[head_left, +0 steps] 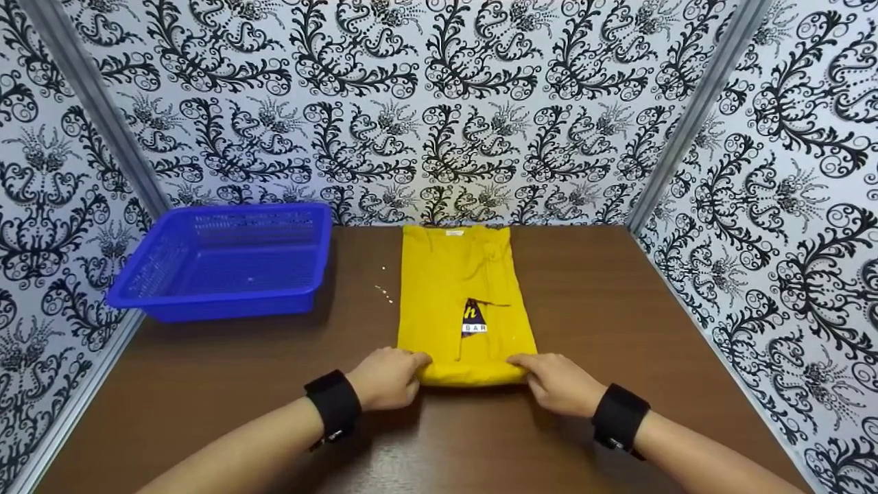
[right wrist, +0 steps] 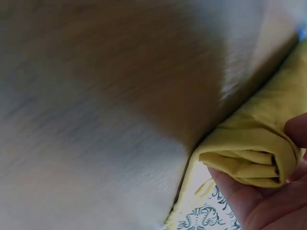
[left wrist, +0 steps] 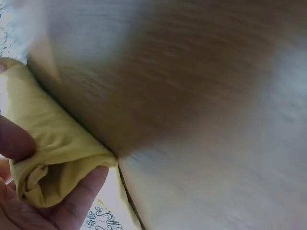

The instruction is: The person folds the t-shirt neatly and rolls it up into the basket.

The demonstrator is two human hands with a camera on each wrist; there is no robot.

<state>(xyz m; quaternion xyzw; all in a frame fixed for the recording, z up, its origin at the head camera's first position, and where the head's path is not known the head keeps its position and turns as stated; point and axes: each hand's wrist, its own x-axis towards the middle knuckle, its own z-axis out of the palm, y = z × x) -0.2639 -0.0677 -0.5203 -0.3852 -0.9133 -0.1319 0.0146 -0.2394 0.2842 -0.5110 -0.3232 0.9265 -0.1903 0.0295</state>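
A yellow shirt (head_left: 432, 288), folded into a long strip, lies on the table with its white neck label at the far end and a dark printed patch (head_left: 473, 317) in the middle. Its near end is turned over into a thick roll (head_left: 473, 374). My left hand (head_left: 387, 379) grips the roll's left end, thumb on top and fingers beneath. At the opposite end my right hand (head_left: 564, 384) holds it the same way. Both wrist views show the layered, spiralled ends of the roll (left wrist: 57, 139) between thumb and fingers.
A blue plastic basket (head_left: 226, 298) with perforated sides stands at the back left of the brown table (head_left: 603, 295). Small white specks dot the wood left of the shirt. Patterned panels (head_left: 480, 137) enclose the back and both sides.
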